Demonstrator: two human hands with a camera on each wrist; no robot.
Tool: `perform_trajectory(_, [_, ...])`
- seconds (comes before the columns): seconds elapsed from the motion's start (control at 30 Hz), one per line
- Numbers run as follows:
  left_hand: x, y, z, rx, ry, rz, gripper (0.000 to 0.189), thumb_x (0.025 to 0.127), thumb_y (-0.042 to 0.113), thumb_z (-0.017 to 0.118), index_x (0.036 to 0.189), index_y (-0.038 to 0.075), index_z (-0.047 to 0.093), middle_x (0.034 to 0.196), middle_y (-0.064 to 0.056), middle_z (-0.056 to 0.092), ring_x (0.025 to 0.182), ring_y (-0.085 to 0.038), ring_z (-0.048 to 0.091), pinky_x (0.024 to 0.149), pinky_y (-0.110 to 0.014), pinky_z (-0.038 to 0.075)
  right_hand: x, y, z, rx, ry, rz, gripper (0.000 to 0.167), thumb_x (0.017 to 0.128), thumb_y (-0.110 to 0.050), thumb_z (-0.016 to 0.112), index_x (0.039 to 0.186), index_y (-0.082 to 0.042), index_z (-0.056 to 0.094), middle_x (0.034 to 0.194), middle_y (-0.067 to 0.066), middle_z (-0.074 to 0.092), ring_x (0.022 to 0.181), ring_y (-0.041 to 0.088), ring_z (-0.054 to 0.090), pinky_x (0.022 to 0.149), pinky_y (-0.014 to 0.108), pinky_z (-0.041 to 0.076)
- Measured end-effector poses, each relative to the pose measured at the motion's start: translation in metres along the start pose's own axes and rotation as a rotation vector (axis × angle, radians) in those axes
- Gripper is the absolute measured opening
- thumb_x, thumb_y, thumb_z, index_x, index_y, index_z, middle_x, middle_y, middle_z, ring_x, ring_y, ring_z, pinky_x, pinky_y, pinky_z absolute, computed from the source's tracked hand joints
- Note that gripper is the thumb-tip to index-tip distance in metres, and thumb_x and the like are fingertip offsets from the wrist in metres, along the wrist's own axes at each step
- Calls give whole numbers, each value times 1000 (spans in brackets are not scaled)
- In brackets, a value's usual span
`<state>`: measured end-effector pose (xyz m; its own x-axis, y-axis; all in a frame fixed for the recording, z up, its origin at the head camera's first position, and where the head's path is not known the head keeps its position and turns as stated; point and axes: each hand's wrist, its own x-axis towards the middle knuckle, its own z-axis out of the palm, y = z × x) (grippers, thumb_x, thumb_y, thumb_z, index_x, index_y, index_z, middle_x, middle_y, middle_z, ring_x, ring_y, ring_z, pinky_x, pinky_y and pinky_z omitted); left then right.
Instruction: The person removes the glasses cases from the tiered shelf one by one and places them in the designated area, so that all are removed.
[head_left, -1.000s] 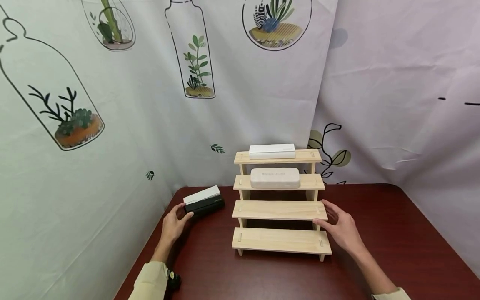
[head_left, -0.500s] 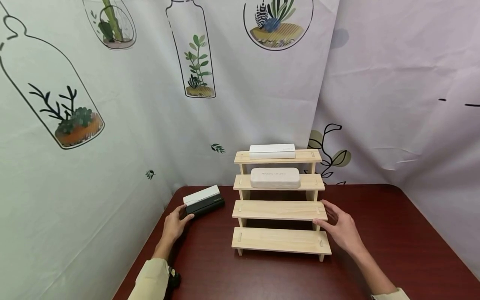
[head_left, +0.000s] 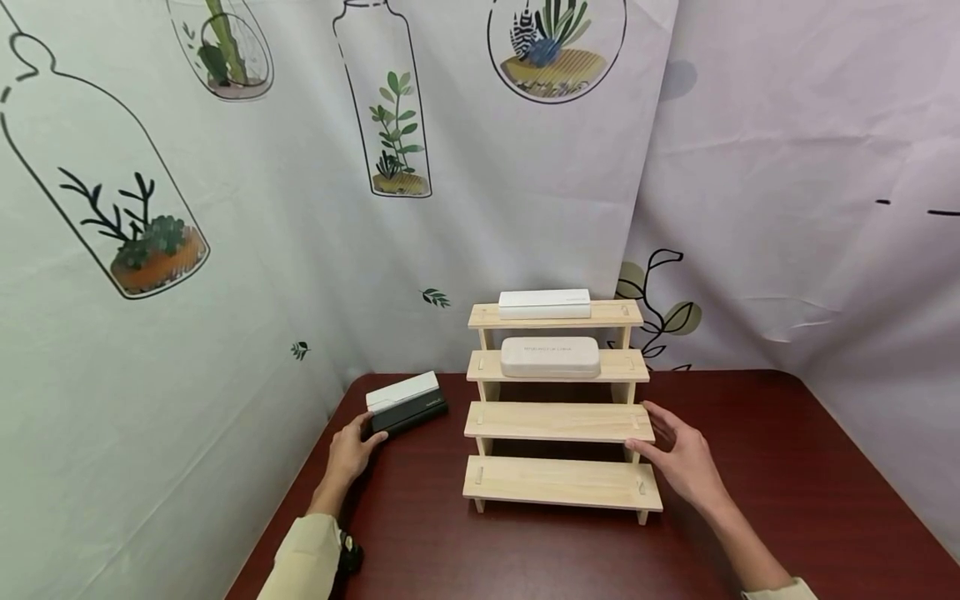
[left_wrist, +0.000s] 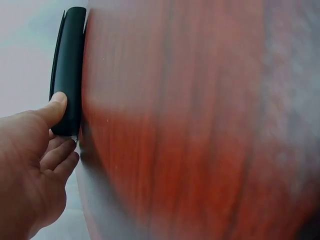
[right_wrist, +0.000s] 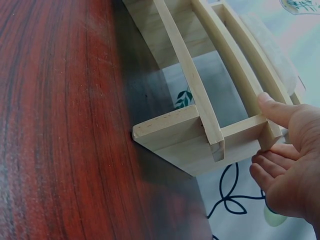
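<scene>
At the left back of the table, my left hand [head_left: 348, 452] holds the near left end of a black glasses case [head_left: 410, 414] between thumb and fingers. The left wrist view shows my thumb on the side of this black glasses case [left_wrist: 69, 70], with the fingers at its lower end. A white glasses case [head_left: 402, 391] lies directly behind the black one. My right hand [head_left: 687, 460] pinches the right end of a shelf, second from the bottom, on a tiered wooden stand [head_left: 558, 421]. In the right wrist view, the thumb lies over the stand's shelf edge [right_wrist: 227, 65], fingers beneath.
A slim white case [head_left: 544, 305] lies on the stand's top shelf. On the shelf below it sits a rounded white case [head_left: 551, 357]. The dark red table [head_left: 420, 533] meets a printed curtain [head_left: 300, 250] at its back and left.
My left hand has shifted very slightly on the black glasses case, which has turned a little. The right hand and the wooden stand have stayed in place.
</scene>
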<state>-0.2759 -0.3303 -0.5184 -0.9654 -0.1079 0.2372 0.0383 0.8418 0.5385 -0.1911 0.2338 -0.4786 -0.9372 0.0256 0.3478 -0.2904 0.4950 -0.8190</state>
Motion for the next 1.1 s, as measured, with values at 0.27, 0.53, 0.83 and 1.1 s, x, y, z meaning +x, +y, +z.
perform_trajectory(0.27, [3, 3, 2, 39, 13, 0, 61, 99, 20, 78, 147, -8, 55, 140, -38, 58, 128, -58, 56, 104, -68, 45, 0, 2, 0, 6, 6, -9, 76, 90, -16, 88, 152, 8, 51, 142, 32, 61, 128, 46, 62, 85, 2, 43])
perform_trajectory(0.53, [3, 4, 4, 51, 25, -26, 61, 100, 19, 77, 148, -9, 54, 140, -38, 58, 126, -58, 57, 103, -68, 45, -1, 2, 1, 12, 2, -10, 77, 90, -16, 89, 152, 8, 50, 142, 32, 61, 128, 46, 62, 86, 4, 44])
perform_trajectory(0.83, [5, 2, 4, 42, 36, -56, 62, 100, 20, 77, 150, -9, 53, 143, -37, 56, 128, -58, 55, 105, -69, 43, 0, 1, 1, 5, 5, -15, 77, 89, -16, 89, 152, 8, 50, 142, 32, 61, 128, 46, 62, 85, 3, 43])
perform_trajectory(1.1, [2, -1, -4, -47, 35, -123, 63, 103, 25, 73, 152, -7, 50, 145, -33, 57, 136, -54, 50, 112, -68, 37, 0, 1, 0, 5, -9, -4, 79, 90, -18, 89, 153, 9, 49, 143, 33, 60, 129, 46, 62, 85, 3, 43])
